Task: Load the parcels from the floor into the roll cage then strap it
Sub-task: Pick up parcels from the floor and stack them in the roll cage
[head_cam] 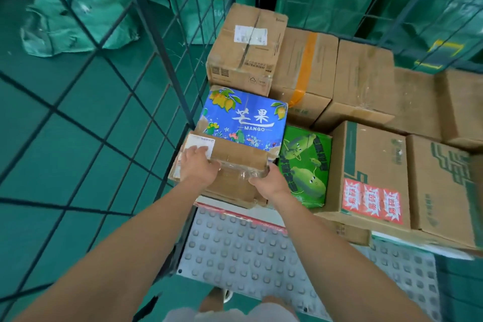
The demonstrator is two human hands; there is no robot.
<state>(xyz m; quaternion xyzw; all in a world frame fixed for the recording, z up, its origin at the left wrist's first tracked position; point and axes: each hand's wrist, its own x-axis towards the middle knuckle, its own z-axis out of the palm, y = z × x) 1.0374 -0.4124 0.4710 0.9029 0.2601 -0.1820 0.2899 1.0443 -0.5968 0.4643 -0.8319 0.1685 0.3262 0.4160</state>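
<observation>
The brown parcel (243, 155) is lying in the front left corner of the roll cage (167, 60), against the blue mango box (245, 115). Its long axis is running left to right, with the labelled end pointing at the mesh. The left hand (198, 166) is pressing fairly straight fingers on the label (200, 141), while the right hand (266, 183) is curling round the near right corner.

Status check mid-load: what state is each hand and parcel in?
Taped parcel: sealed, held in front of the mango box.
Left hand: rests on its top.
Right hand: grips its near corner.
Mango box: closed, lying flat.
Green box: closed, lying flat.
Fragile-stickered box: closed.
</observation>
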